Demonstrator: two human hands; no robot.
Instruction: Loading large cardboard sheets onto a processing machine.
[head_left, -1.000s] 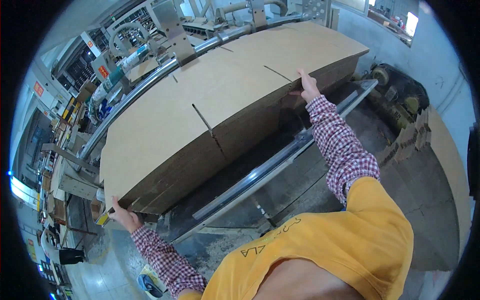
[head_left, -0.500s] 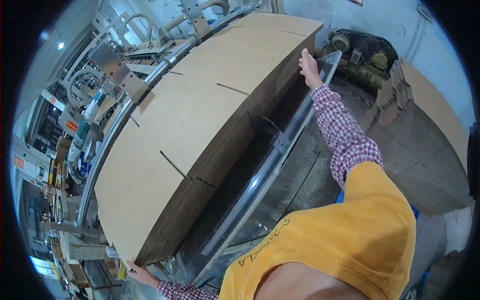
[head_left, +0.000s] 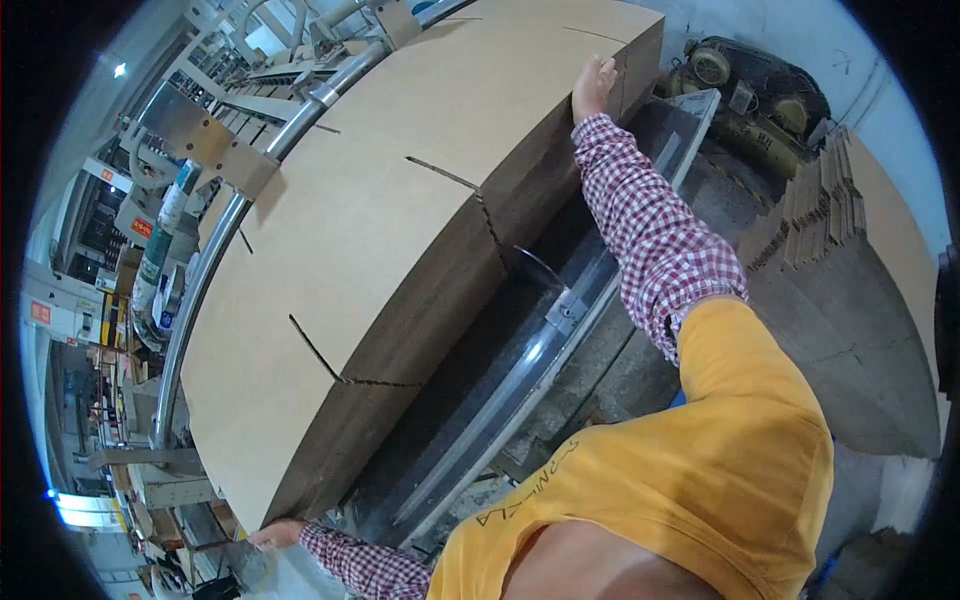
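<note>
Dark machine bed [head_left: 455, 375] carries thick stack of slotted cardboard sheets [head_left: 380, 220], near left to far right. Floor [head_left: 880, 500] right: second cardboard stack [head_left: 840, 320], dark motor unit [head_left: 750, 95] beyond.

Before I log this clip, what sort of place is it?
Probably a cardboard-packaging workshop: a thick stack of slotted cardboard sheets fills the middle, another cardboard stack stands at right, and an apparent air compressor sits beyond it.

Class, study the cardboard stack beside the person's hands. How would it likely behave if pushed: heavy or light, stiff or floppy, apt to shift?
The stack is probably heavy as a whole, judging by its deep side. Its top seems fairly stiff, though it may bend more easily at the slots cut into it. Its sheets might slide, since no strap shows.
</note>
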